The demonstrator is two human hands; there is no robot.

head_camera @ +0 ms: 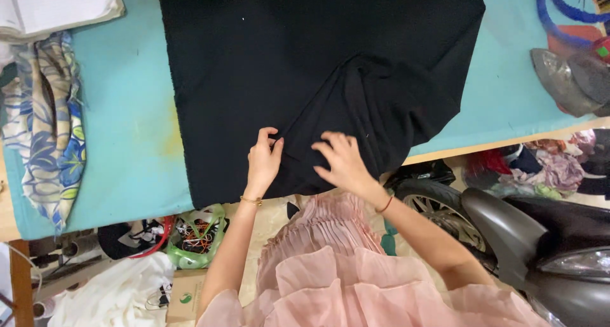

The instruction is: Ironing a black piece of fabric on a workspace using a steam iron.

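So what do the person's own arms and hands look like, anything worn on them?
Both forearms are bare, with no sleeves reaching down to them and no gloves. The left hand has a thin gold-coloured bracelet at the wrist. The right hand has a thin reddish-brown cord or band around its wrist. No rings are clear on the fingers. Near the upper arms sits sheer, ruffled pink fabric of the garment worn.

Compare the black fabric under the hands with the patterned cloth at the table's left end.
The black fabric is plain and dark; the patterned cloth is pale with blue and yellow leaf shapes. The black fabric is spread wide, creased near the right hand; the patterned cloth lies bunched in a narrow strip. Both hands, the left hand too, rest on the black fabric; nothing touches the patterned cloth. Both lie on the turquoise table.
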